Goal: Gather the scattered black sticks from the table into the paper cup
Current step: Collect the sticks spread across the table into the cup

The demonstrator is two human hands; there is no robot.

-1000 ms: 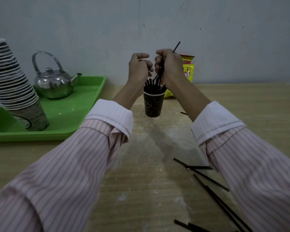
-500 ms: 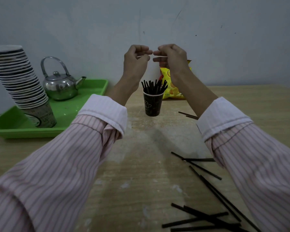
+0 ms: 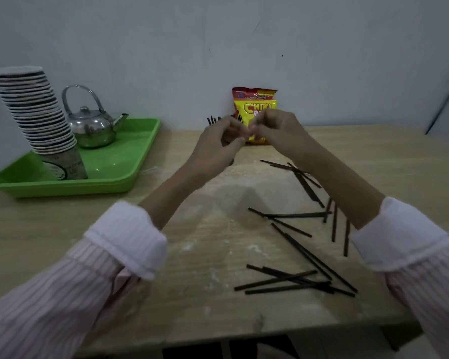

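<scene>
Both the left hand (image 3: 218, 141) and right hand (image 3: 275, 125) hover, blurred, fingers curled, seemingly empty, above scattered black sticks (image 3: 296, 278).

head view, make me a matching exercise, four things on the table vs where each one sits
Things:
1. kettle
2. stack of paper cups
3. snack bag
4. loose black sticks

Places:
A. against the wall, behind the hands
B. scattered on the bare table, right of centre
C. near left part of the green tray, leaning
D. far part of the green tray, upright

Pairs: 1-D, 2-C, 3-A, 4-B
</scene>
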